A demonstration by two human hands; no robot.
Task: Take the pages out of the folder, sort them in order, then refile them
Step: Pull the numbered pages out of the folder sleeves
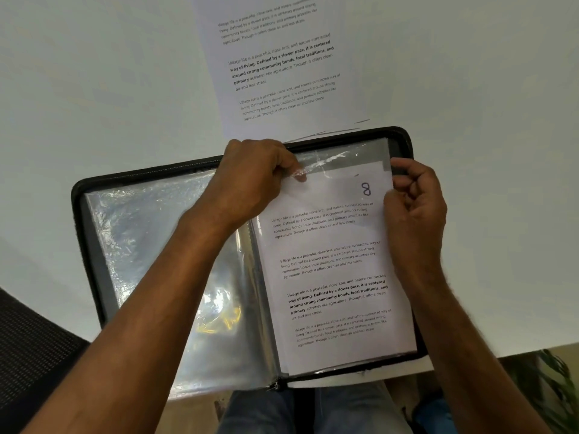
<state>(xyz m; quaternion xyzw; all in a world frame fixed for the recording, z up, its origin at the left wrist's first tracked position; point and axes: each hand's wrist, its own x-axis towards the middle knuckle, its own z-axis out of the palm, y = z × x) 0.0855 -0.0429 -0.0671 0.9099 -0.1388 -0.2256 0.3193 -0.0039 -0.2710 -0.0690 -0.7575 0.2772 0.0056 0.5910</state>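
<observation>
I count one open folder (94, 214) on the white table (94, 73), one page marked 8 (332, 261) in its right sleeve, and one stack of loose pages (275, 67) beyond it. Left hand (250, 180) pinches the sleeve's top edge; right hand (413, 202) pinches the page's right edge.

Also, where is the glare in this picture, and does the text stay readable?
Head view: strong glare on the empty plastic sleeves and along the sleeve top pinched by the left hand; the page marked 8 reads clearly, the loose page on the table is softer, and the wide lens curves the folder edges.
</observation>
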